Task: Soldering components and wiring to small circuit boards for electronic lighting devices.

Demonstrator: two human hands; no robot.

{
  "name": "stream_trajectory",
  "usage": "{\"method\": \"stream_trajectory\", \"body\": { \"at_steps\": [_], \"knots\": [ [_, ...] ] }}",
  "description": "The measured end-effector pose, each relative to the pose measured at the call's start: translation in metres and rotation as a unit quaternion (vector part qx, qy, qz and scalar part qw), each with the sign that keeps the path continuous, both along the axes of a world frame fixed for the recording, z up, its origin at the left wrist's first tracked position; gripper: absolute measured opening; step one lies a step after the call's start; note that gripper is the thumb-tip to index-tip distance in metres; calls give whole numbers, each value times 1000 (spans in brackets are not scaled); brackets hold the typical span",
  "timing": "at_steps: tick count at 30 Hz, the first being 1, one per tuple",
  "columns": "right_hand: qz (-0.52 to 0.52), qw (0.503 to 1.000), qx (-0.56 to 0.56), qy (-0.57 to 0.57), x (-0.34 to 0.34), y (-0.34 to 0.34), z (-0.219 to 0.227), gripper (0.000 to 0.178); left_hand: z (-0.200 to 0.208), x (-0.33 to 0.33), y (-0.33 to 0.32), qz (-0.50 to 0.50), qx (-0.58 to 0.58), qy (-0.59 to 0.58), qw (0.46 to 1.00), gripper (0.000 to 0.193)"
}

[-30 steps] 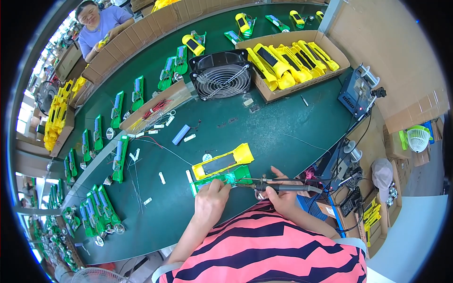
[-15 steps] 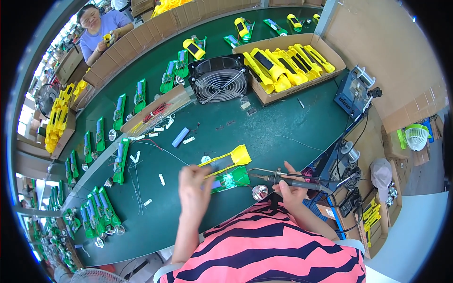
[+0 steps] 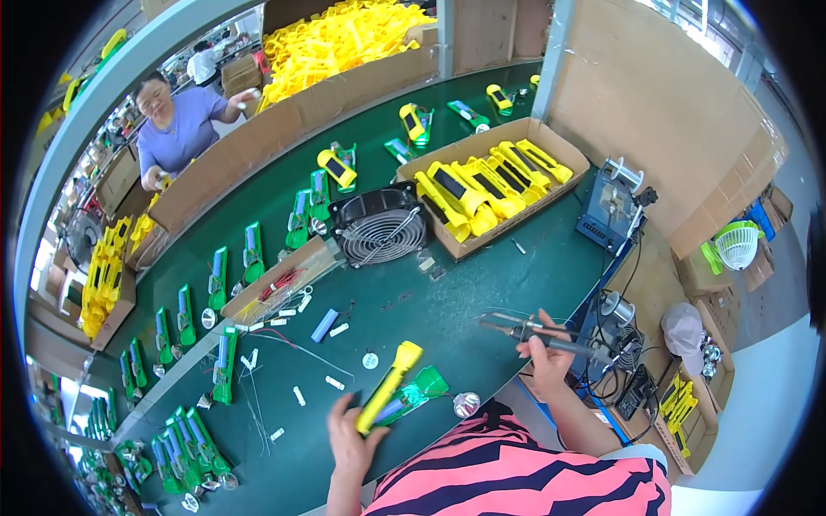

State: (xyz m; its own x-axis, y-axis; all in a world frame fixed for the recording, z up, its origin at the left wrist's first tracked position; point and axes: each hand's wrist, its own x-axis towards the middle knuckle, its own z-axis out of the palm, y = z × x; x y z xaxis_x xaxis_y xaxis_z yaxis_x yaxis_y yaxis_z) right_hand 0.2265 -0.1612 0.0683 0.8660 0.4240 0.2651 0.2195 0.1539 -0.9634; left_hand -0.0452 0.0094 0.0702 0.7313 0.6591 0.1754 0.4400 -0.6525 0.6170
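My left hand (image 3: pixel 349 437) grips a yellow torch casing (image 3: pixel 389 387) by its narrow end and holds it tilted up off the bench. Just right of it lies a green torch half (image 3: pixel 424 387) with a circuit board and a blue battery. A round silver reflector (image 3: pixel 465 404) sits at that half's right, near the bench edge. In my right hand (image 3: pixel 546 361) is a soldering iron (image 3: pixel 551 340), its tip pointing left over the bench; a thin metal tube runs alongside it. A small white disc (image 3: pixel 370 360) lies beyond the yellow casing.
A square black fan (image 3: pixel 379 230) stands beside a cardboard box (image 3: pixel 516 236) of yellow casings. Several green halves (image 3: pixel 224 365) line the left side. A blue battery (image 3: pixel 324 325), white connectors and wires lie loose. The blue soldering station (image 3: pixel 609 215) is at right. A co-worker (image 3: pixel 179 129) sits beyond the partition.
My left hand has raised the yellow casing off the bench and turned it. My right hand has moved the soldering iron away from the green half. The view has shifted.
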Motion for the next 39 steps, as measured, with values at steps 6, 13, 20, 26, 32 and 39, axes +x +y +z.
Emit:
{"method": "stream_trajectory", "body": {
  "at_steps": [6,13,20,26,32,39],
  "knots": [
    [-51,997,-22,-48,26,18,13,19,-12,24,24,-157,39,-76,984,52],
    [-122,989,-40,-70,52,15,13,19,71,90,183,48,-40,-111,992,49],
    [-153,988,-28,-2,60,13,5,21,-21,182,367,222,97,-108,964,39],
    [-172,984,-37,-8,72,15,2,21,-64,202,383,146,181,184,955,58],
    [-172,983,-49,-44,76,35,7,19,-71,203,384,90,145,137,976,50],
    [-151,988,-4,-20,68,32,6,23,-15,185,376,191,-75,-131,970,31]
  ]
}}
